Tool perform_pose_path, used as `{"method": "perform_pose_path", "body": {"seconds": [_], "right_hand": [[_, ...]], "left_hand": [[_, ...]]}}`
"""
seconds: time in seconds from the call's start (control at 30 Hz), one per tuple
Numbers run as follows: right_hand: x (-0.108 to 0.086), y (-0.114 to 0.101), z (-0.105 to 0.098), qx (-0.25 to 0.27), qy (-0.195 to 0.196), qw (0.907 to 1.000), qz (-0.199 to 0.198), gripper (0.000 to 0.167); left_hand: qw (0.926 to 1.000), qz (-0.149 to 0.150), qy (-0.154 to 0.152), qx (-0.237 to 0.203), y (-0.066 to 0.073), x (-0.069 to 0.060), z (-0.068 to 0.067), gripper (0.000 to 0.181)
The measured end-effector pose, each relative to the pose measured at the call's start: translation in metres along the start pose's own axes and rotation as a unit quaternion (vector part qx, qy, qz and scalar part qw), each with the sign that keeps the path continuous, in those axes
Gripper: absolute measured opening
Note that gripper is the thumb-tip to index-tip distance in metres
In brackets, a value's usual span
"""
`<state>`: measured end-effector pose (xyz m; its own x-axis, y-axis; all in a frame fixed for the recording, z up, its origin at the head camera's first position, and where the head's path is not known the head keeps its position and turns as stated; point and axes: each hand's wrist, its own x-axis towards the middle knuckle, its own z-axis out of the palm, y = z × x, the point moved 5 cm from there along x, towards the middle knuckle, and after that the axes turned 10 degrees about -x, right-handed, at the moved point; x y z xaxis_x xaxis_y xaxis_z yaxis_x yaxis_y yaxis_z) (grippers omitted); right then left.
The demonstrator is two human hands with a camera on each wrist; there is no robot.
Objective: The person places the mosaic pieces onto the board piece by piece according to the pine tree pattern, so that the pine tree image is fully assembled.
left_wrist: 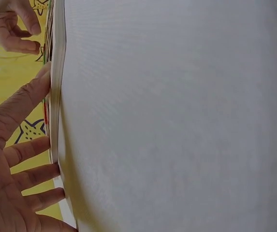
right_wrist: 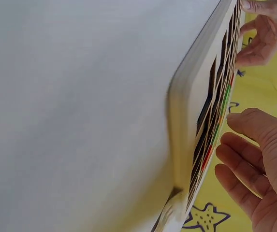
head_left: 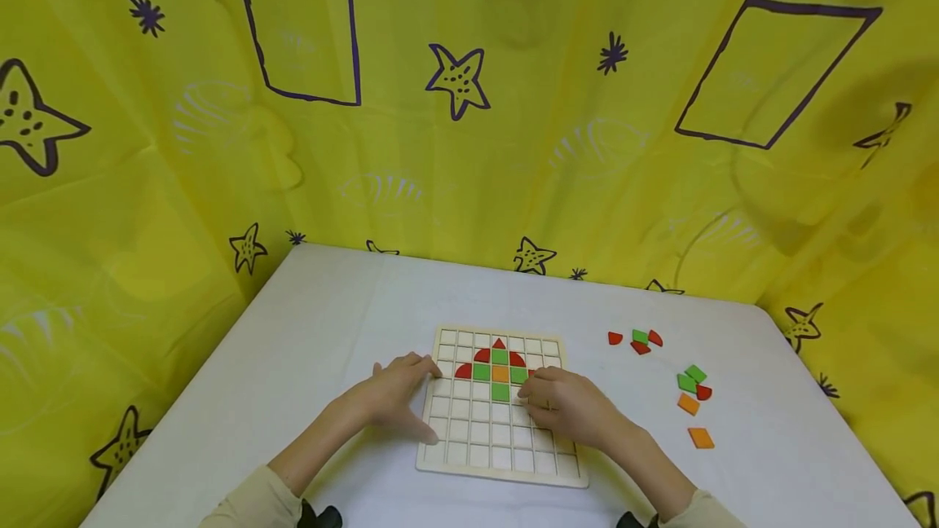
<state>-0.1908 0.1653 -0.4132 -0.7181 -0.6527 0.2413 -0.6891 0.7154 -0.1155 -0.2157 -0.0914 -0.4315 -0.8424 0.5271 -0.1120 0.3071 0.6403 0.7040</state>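
A square wooden grid board [head_left: 458, 431] lies on the table, with red, green and orange pieces set in its upper cells. Around an orange square [head_left: 500, 374] sit several green squares [head_left: 500, 392], with red rounded pieces [head_left: 464, 371] on the sides and a red triangle [head_left: 499, 343] on top. My left hand [head_left: 396, 393] rests along the board's left edge, thumb and fingers spread and fairly straight. Over the board's right part is my right hand [head_left: 568, 406], fingers loosely bent near the pieces; in the right wrist view no piece shows between its fingers [right_wrist: 242, 159].
Loose pieces lie right of the board: a red piece [head_left: 614, 338], a green piece [head_left: 641, 336] among red ones, green pieces [head_left: 695, 373] beside another red one, and two orange pieces [head_left: 701, 438]. A yellow patterned curtain [head_left: 469, 161] hangs behind the white table [head_left: 330, 308].
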Motion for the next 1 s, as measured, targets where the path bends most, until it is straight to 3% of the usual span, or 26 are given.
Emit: {"method": "perform_pose_path", "body": {"seconds": [0.3,0.47,0.8,1.0], "right_hand": [[-0.028,0.02,-0.008,-0.018,-0.001,0.9984,0.053,0.017],[-0.042,0.03,-0.015,-0.032,0.026,0.9976,0.056,0.021],[-0.071,0.05,-0.025,-0.062,0.037,0.9943,0.078,0.026],[-0.087,0.062,-0.029,-0.065,0.019,0.9911,0.115,0.025]], "left_hand": [[1.0,-0.005,-0.002,0.004,0.0,0.0,0.001,0.077],[1.0,-0.006,-0.002,0.004,0.0,0.0,0.0,0.076],[0.9999,-0.011,-0.002,0.01,0.001,0.0,0.0,0.075],[0.9999,-0.009,-0.002,0.011,0.0,0.0,0.001,0.075]]}}
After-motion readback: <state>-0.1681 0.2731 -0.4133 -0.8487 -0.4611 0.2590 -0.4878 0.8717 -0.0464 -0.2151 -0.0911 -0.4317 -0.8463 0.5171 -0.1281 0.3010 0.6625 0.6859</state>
